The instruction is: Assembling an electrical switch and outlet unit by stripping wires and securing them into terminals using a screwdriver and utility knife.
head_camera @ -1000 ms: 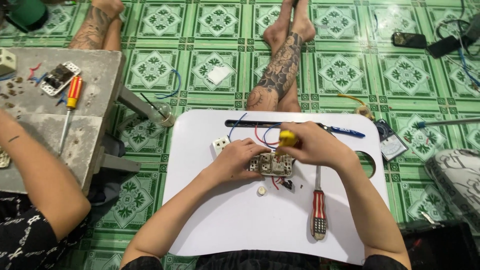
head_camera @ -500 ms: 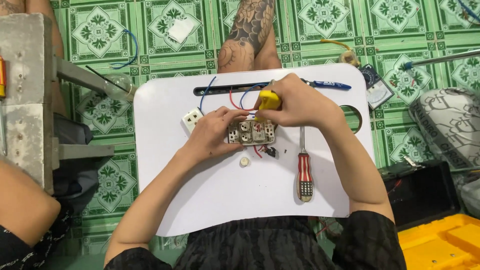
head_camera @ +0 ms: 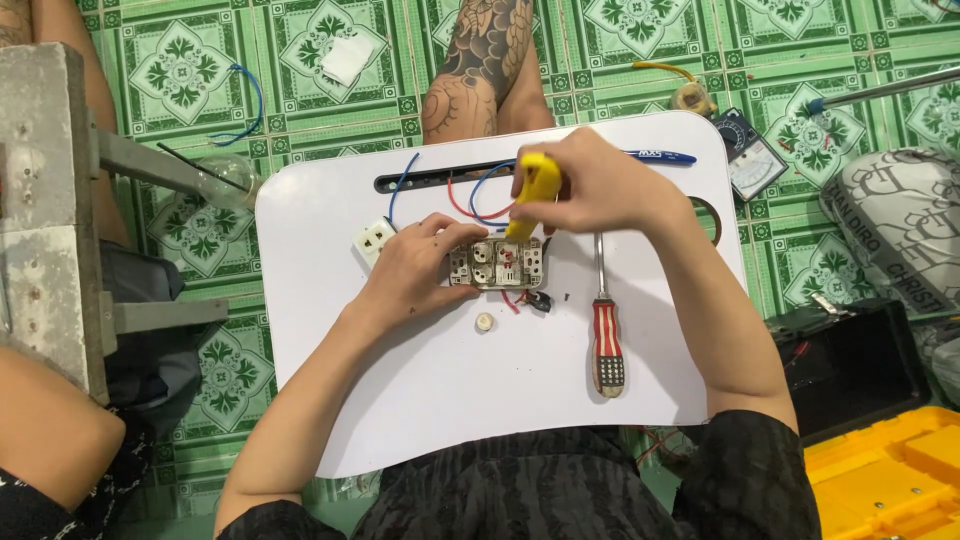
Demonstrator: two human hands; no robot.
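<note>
My left hand [head_camera: 415, 268] presses a white socket assembly [head_camera: 497, 264] flat on a white lap table [head_camera: 420, 390]. My right hand [head_camera: 605, 185] grips a yellow-handled screwdriver [head_camera: 533, 192] whose tip points down into the top of the assembly. Red and blue wires [head_camera: 470, 195] run from the assembly toward the slot at the table's far edge. A red-handled screwdriver [head_camera: 605, 335] lies to the right of the assembly. A small white round part [head_camera: 485, 322] and a small black piece [head_camera: 540, 302] lie just below it. A white square socket module [head_camera: 374, 239] rests to the left of my left hand.
A blue pen [head_camera: 660, 156] lies at the table's far edge. Beyond it are a multimeter [head_camera: 750, 160] and another person's tattooed leg [head_camera: 480, 60] on the green tiled floor. A grey bench [head_camera: 50, 200] stands left, a yellow-and-black toolbox [head_camera: 880, 460] at the right.
The view has shifted down and closer over the table. Both hands stay on the socket assembly, with the yellow screwdriver now tilted more upright above it.
</note>
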